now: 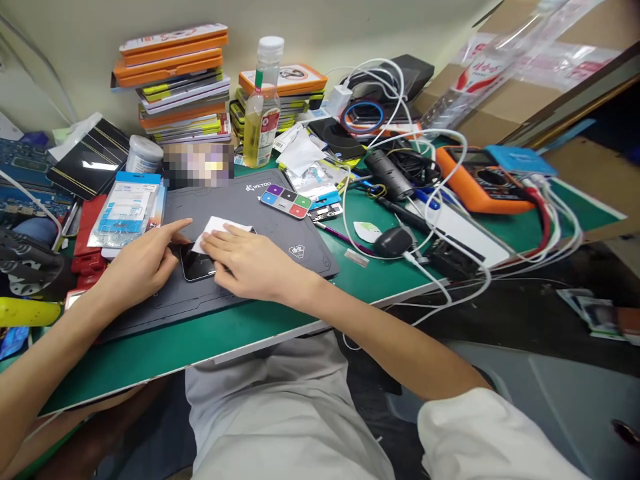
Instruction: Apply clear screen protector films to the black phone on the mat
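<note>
A dark phone lies flat on a grey work mat. My right hand presses a white cloth onto the phone's glass, with its fingers laid over the cloth. At the phone's left end is my left hand, its index finger stretched out and its thumb by the near edge. Part of the phone is hidden under the cloth and my right hand. A small panel with coloured squares rests on the mat beyond my right hand.
Stacked orange boxes and a bottle of yellow liquid stand at the back. White cables, a black device and an orange multimeter crowd the right. Blue packets and a white jar sit left.
</note>
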`<act>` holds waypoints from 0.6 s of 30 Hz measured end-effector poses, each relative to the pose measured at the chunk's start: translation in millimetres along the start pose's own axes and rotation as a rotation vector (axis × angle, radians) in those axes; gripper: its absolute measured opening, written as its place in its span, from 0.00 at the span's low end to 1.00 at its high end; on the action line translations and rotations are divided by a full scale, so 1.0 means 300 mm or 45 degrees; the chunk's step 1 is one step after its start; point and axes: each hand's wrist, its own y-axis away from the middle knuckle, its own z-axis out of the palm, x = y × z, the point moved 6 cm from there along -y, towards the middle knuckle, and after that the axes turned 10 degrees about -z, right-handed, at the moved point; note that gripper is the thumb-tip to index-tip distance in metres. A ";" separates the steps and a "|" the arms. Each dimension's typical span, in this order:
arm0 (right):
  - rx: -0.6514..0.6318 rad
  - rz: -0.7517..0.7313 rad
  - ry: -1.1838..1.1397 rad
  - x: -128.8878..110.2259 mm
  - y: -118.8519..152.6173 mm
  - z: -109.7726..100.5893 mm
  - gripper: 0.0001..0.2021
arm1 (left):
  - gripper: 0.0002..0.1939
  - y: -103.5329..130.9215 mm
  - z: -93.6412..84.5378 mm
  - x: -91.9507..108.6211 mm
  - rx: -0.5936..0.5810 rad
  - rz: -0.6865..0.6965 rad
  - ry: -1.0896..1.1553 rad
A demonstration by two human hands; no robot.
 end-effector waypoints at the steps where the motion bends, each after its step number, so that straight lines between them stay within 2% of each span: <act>1: -0.014 -0.028 0.001 -0.015 -0.028 0.011 0.29 | 0.38 0.002 -0.003 -0.002 0.010 0.002 -0.005; 4: -0.043 -0.076 0.014 -0.042 -0.071 0.031 0.29 | 0.39 0.005 -0.016 -0.010 0.064 0.000 -0.020; 6: -0.034 -0.084 0.021 -0.050 -0.053 0.030 0.29 | 0.39 0.005 -0.022 -0.015 0.093 0.004 -0.025; 10: 0.039 -0.043 0.040 -0.070 0.077 0.007 0.30 | 0.36 0.005 -0.012 -0.011 0.062 0.058 -0.025; 13: 0.113 0.109 0.070 -0.081 0.199 -0.015 0.30 | 0.35 0.012 0.006 0.002 -0.001 0.120 -0.024; 15: 0.133 0.194 0.057 -0.090 0.259 -0.023 0.31 | 0.39 0.018 0.016 0.012 -0.034 0.156 -0.026; 18: 0.133 0.267 0.016 -0.096 0.300 -0.023 0.32 | 0.46 0.023 0.020 0.019 -0.050 0.185 -0.034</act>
